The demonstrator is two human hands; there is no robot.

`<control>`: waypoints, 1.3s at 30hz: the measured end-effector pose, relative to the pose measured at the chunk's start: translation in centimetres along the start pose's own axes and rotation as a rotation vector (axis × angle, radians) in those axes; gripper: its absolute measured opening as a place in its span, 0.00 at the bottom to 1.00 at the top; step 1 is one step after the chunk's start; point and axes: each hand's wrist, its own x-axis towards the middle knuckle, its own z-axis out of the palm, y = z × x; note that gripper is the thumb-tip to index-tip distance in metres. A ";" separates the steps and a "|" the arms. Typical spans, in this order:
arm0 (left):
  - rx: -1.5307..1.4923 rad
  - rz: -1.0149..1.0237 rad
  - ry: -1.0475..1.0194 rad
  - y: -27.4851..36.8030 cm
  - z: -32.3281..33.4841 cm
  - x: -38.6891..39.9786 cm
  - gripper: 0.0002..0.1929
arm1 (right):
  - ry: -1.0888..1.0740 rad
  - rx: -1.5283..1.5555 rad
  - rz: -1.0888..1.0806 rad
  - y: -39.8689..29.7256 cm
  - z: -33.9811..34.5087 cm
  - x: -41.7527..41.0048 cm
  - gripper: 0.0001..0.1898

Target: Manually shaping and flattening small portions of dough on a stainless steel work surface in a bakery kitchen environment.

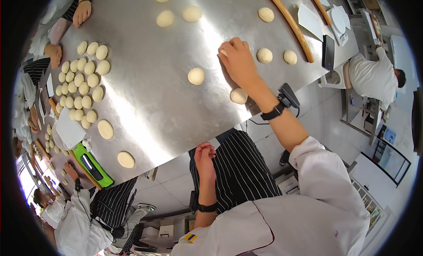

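My right hand (238, 61) is over the steel table (148, 64), its fingers curled around a piece of dough (223, 53) that is mostly hidden. One dough ball (196, 76) sits to its left, and another dough ball (238, 96) lies below, beside my wrist. To its right are a larger dough ball (264, 55) and a smaller dough ball (290, 57). Off the table's front edge, before my striped apron (244, 170), hangs my left hand (205, 154). Its fingers are loosely bent with nothing visible in them.
Many dough balls (83, 88) cluster at left, near two flattened dough rounds (106, 129). A white scraper (70, 127) and a green case (94, 166) lie beyond. At right are a wooden rolling pin (292, 28), a black phone (328, 52) and a scale (342, 39). Co-workers stand around.
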 end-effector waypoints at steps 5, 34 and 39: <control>0.105 0.142 -0.058 3.1 0.6 -1.8 0.12 | 0.097 0.520 0.326 -4.2 -5.4 -3.7 0.08; 0.036 1.109 -0.123 15.9 -6.9 2.1 0.11 | 0.108 1.652 0.740 -29.0 3.8 -20.1 0.11; -0.298 0.965 -0.121 17.6 -7.9 3.3 0.12 | 0.021 0.964 0.250 -28.1 7.4 -19.0 0.20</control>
